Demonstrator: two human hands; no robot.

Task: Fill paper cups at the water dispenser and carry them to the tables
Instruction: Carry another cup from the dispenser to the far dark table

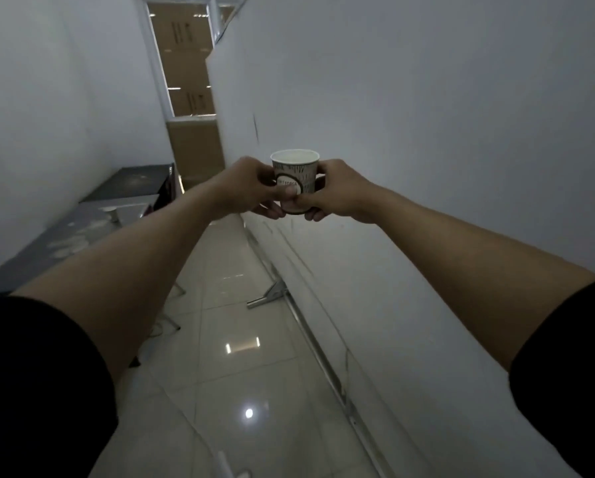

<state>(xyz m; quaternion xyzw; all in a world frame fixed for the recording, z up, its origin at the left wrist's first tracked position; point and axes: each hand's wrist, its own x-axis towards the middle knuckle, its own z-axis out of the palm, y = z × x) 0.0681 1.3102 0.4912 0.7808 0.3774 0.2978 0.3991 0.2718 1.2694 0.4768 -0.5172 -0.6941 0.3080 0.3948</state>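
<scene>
Paper cup (298, 167) upright, carried out front at full reach, gripped between both hands, with only the tiled floor (227, 339) below it. Left hand (247, 188) wraps the cup's left side, thumb across the printed front. Right hand (337, 189) wraps the right side, fingers curled under the base. Cup axis is vertical and the rim looks level. It sits midway, so neither hand is nearer. The near table (30, 260) runs along the left wall, down and left of the cup; a darker table (130, 182) stands beyond it. My read is that set-down means swinging left and lowering, and the left hand is on the table side. A white partition (410, 132) closes the right. Water level can't be told, since the cup's inside reads pale in dim light. The left forearm hides part of the near table's edge, and pale blotches on its top are unidentifiable. No dispenser in view.
</scene>
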